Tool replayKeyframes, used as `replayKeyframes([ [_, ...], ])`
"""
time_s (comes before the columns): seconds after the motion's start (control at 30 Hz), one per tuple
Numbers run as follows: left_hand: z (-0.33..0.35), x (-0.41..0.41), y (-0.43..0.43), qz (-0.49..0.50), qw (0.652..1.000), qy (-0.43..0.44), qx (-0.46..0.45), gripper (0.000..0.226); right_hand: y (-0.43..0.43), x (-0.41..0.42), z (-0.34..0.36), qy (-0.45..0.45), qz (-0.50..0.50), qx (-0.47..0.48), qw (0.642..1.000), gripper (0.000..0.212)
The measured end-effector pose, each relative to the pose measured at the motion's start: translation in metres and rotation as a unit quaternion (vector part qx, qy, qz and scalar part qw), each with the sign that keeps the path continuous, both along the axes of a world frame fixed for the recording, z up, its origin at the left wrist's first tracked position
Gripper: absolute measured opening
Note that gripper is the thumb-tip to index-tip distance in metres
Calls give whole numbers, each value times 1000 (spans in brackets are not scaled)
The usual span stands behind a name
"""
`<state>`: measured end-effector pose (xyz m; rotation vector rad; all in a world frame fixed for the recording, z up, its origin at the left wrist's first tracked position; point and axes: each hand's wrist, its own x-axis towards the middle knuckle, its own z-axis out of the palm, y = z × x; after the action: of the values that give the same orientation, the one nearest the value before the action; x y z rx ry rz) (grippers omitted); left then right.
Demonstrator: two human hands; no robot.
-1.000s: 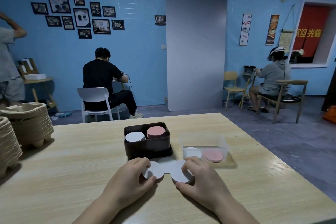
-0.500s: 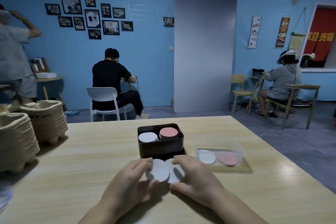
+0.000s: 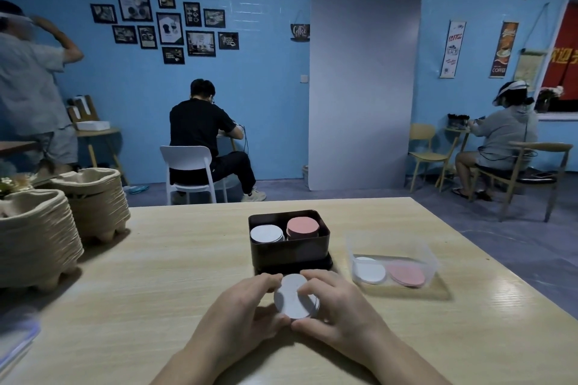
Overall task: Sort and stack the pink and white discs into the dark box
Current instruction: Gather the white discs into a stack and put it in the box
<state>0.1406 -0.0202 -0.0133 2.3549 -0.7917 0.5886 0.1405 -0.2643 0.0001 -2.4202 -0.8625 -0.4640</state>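
Just in front of the dark box (image 3: 289, 247), on the bench (image 3: 175, 262), you've got a small stack of white discs (image 3: 295, 296) pinched betw. both hands: left hand (image 3: 240, 312) cupping the stack's left edge, right hand (image 3: 336, 306) on its right edge w/ fingers curled over the top. Both hands are narrow, closed round that stack; neither is free. The discs are round, so no long axis to mind, and the stack lies flat or nearly so w/ edges slightly staggered; can't tell if it's clear of the bench. Key relation: the box sits straight ahead of the hands, just beyond them, its near wall facing you. Inside, a white pile (image 3: 267, 234) fills the left side and a pink pile (image 3: 302, 226) the right, pink standing a bit higher. So your stack prob. belongs forward and slightly left, onto the white pile; the left hand is on that side, tho both are abt equally near. To the right of the box, apart from it, a clear tub (image 3: 416, 255) holds a few more white discs at its left and pink ones at its right, so I'd judge sorting isn't finished.
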Motion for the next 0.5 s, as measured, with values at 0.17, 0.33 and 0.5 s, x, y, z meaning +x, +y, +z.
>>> replayKeyframes([
  [0.17,-2,-2,-2,0,1000,-3,3,34,0,-1,-1,4,-3,5,1000,41],
  [0.33,-3,-4,-2,2,1000,4,8,38,0,-3,-1,1,8,14,1000,42],
  [0.5,-1,-6,-1,2,999,36,-1,34,-1,-4,0,8,7,46,999,40],
])
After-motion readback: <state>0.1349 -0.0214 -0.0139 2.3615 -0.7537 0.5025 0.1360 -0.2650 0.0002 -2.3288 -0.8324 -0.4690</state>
